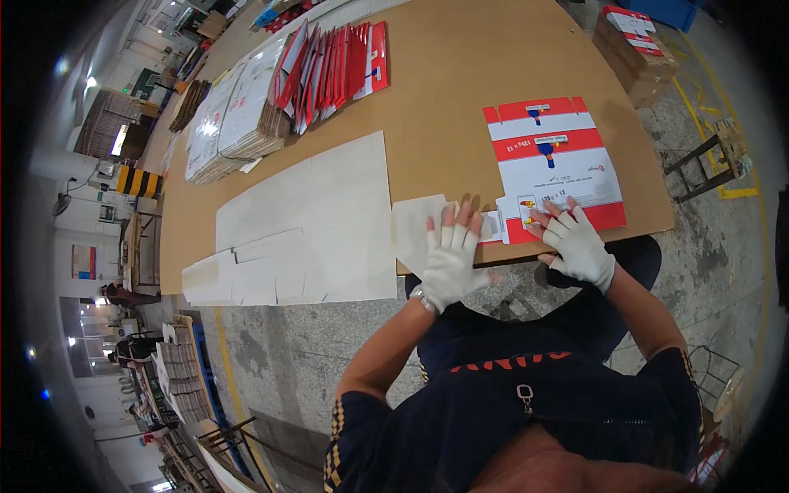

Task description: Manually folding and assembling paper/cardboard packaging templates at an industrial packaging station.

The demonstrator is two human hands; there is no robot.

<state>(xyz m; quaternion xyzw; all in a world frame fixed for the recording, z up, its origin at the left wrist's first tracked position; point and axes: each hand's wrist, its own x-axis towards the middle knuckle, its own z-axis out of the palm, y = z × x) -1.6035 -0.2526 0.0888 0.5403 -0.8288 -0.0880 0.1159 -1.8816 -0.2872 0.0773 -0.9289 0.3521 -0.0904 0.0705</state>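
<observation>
Carton blank [575,168]: right hand [578,246] palm-down, left hand [452,264] splayed.

Red-white carton [567,177], white gloves [449,275], brown table [460,74]

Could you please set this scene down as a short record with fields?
Surface: brown table
Left hand: open, fingers spread over a small pale cardboard piece
Right hand: open, fingers on the near part of a flat red and white carton
Handwear: white fingerless gloves on both hands
Left of the hands: large pale cardboard sheet, lying flat
Far left on the table: bundled pale cardboard stack, beside a row of red folded cartons
Beyond the table's right edge: brown box
</observation>
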